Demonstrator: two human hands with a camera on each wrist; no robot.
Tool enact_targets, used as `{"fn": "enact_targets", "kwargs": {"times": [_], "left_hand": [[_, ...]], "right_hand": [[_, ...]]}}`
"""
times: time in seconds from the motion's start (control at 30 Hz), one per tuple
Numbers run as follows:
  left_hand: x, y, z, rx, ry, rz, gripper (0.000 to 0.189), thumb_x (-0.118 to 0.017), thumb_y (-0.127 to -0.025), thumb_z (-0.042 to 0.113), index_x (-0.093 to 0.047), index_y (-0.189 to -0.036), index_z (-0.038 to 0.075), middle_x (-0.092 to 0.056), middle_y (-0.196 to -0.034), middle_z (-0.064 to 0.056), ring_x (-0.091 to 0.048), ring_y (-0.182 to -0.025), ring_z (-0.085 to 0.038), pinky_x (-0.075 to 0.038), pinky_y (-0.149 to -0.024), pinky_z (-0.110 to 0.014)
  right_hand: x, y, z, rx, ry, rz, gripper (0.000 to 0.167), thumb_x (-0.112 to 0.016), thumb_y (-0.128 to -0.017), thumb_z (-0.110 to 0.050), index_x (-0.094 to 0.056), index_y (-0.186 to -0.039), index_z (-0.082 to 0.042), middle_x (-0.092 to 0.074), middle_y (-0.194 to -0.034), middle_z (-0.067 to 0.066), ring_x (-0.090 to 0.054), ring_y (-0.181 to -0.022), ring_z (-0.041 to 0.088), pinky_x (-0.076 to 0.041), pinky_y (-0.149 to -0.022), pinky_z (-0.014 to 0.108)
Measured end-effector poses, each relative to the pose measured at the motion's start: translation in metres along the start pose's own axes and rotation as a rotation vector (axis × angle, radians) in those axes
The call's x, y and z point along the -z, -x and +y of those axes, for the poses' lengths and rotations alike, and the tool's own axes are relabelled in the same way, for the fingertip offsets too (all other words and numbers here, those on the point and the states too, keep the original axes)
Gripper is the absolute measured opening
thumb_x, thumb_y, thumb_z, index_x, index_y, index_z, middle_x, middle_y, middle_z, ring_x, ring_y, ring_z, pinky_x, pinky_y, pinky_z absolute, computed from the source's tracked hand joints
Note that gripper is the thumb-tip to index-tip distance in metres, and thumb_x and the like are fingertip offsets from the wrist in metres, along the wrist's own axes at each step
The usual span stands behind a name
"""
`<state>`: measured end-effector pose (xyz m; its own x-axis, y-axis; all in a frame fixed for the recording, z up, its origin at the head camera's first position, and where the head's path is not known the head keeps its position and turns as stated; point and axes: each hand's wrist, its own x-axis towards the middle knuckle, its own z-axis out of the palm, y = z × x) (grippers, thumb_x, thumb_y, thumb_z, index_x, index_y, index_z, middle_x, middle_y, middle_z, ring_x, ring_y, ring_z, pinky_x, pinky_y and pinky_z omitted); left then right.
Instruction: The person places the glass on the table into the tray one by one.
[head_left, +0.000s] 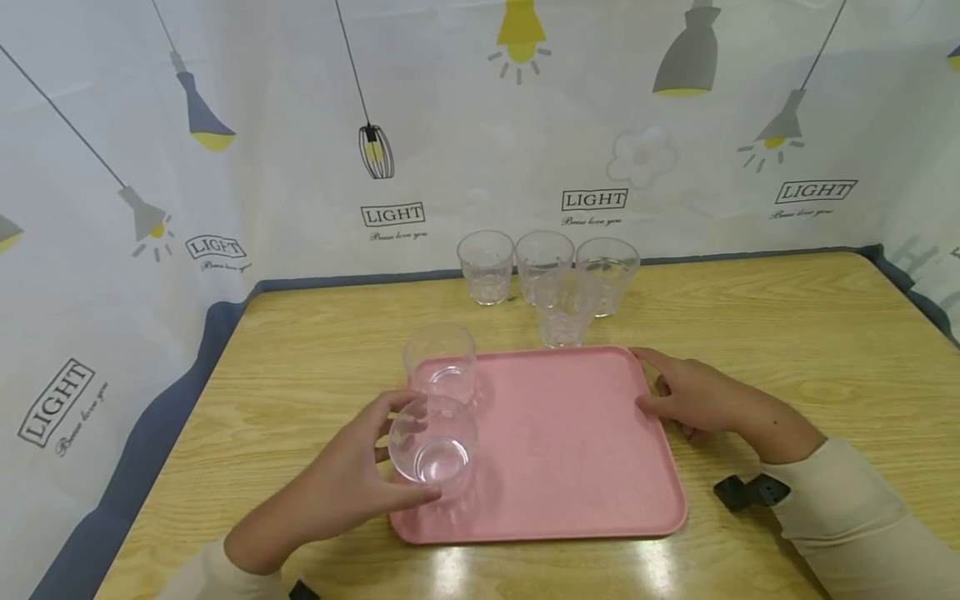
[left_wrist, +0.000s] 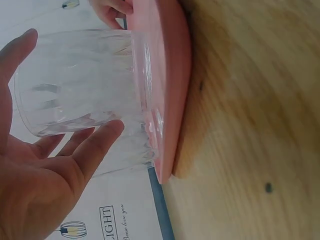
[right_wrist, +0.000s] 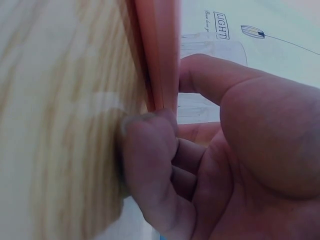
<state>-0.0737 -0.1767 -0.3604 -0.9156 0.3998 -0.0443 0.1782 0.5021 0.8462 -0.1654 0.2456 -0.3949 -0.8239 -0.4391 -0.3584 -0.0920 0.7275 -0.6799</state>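
Note:
A pink tray (head_left: 570,450) lies on the wooden table, its long side facing me. On its near left corner stands a clear cup (head_left: 442,454), upright, with my left hand (head_left: 348,471) round its left side, thumb in front and fingers behind. The left wrist view shows this cup (left_wrist: 85,82) with its base at the tray surface. Just behind it, a second clear cup (head_left: 440,358) stands at the tray's far left corner. My right hand (head_left: 701,396) grips the tray's right rim near the far corner, thumb over the edge and other fingers curled at its side.
Beyond the tray's far edge several clear cups cluster: a left one (head_left: 486,268), a right one (head_left: 611,275), one between them, and a nearer one (head_left: 562,321) close to the tray. A lamp-patterned cloth (head_left: 480,125) hangs behind the table (head_left: 330,350).

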Motion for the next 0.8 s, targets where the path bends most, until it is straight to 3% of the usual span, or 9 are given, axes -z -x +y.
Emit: {"fn": "enact_targets", "kwargs": {"times": [0.23,0.47,0.8], "left_hand": [[-0.002,0.001,-0.007,0.024,0.007,-0.014,0.095,-0.093,-0.068,0.034,-0.038,-0.144,0.022,-0.051,-0.139,-0.006,-0.053,-0.130,-0.025,-0.051,-0.102,-0.036],[-0.003,0.001,-0.012,0.050,0.026,-0.024,0.093,-0.092,-0.069,0.034,-0.037,-0.144,0.023,-0.051,-0.139,-0.007,-0.052,-0.130,-0.026,-0.051,-0.102,-0.039],[-0.006,0.000,-0.020,0.028,0.021,-0.026,0.095,-0.090,-0.071,0.039,-0.034,-0.145,0.025,-0.050,-0.139,-0.007,-0.052,-0.130,-0.026,-0.050,-0.104,-0.044]], "right_hand": [[0.000,0.000,0.001,0.000,-0.004,0.002,0.077,-0.061,-0.099,-0.025,-0.016,-0.159,-0.013,-0.054,-0.067,0.006,-0.050,-0.044,0.018,-0.049,-0.043,0.035],[0.000,0.000,-0.001,0.000,0.002,0.007,0.076,-0.062,-0.099,-0.025,-0.017,-0.159,-0.013,-0.053,-0.065,0.006,-0.051,-0.045,0.018,-0.049,-0.043,0.035],[-0.001,0.000,0.000,0.006,0.005,0.006,0.076,-0.061,-0.099,-0.025,-0.016,-0.159,-0.012,-0.053,-0.065,0.006,-0.051,-0.045,0.019,-0.049,-0.043,0.036]]}}
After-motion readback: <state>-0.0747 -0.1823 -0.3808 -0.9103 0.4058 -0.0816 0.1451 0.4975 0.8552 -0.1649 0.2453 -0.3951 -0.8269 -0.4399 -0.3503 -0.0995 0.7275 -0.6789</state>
